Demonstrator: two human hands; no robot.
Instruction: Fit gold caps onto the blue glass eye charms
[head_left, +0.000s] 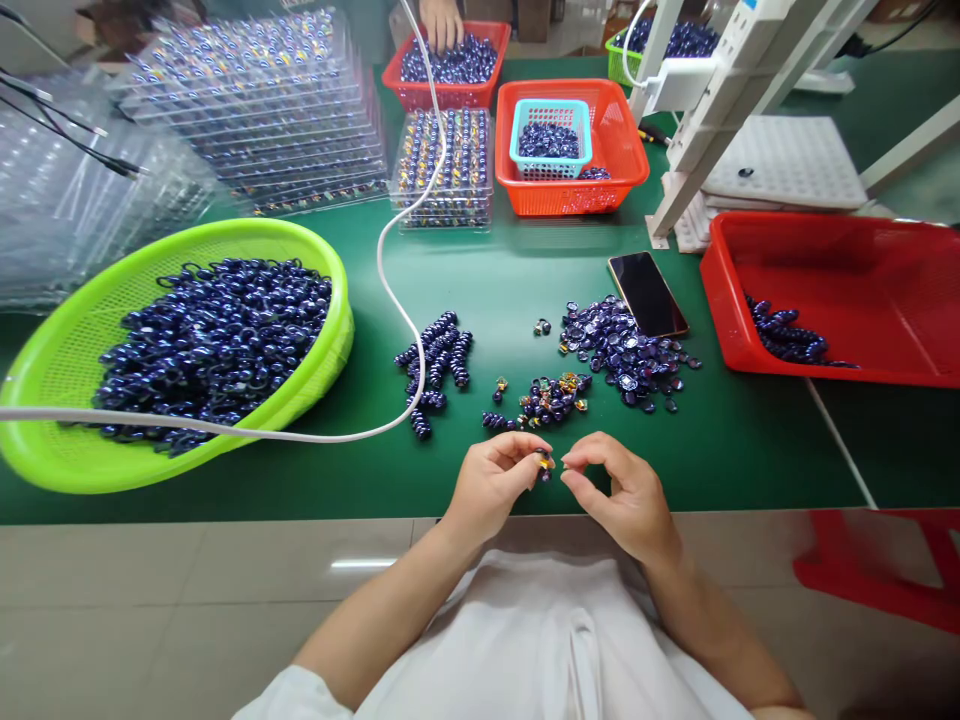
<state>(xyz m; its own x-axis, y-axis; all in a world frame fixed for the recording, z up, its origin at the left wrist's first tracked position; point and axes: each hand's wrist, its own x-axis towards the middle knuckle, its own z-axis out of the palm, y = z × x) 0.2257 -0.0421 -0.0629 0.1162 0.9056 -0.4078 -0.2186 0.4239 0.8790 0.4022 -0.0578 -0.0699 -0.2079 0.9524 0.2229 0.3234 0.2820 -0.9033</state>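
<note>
Near the table's front edge, my left hand (pixel 491 485) pinches a small dark piece with a yellow part (pixel 544 464) between thumb and fingertips. Just right of it is my right hand (pixel 626 495), its thumb and index finger a little apart with nothing clearly visible between them. Beyond my hands lies a small pile of dark and orange pieces (pixel 551 400). A larger heap of flat dark purple caps (pixel 626 350) is behind it to the right, touching a phone (pixel 647 293). To the left are several rows of stacked dark glossy pieces (pixel 435 360).
A green basket (pixel 341 330) of dark pieces stands left, crossed by a white cable (pixel 386 260). Clear trays (pixel 255 110) are stacked behind. Red bins (pixel 840 260) stand right and at the back (pixel 622 150). Another person's hand (pixel 441 22) reaches into a far red basket (pixel 499 45).
</note>
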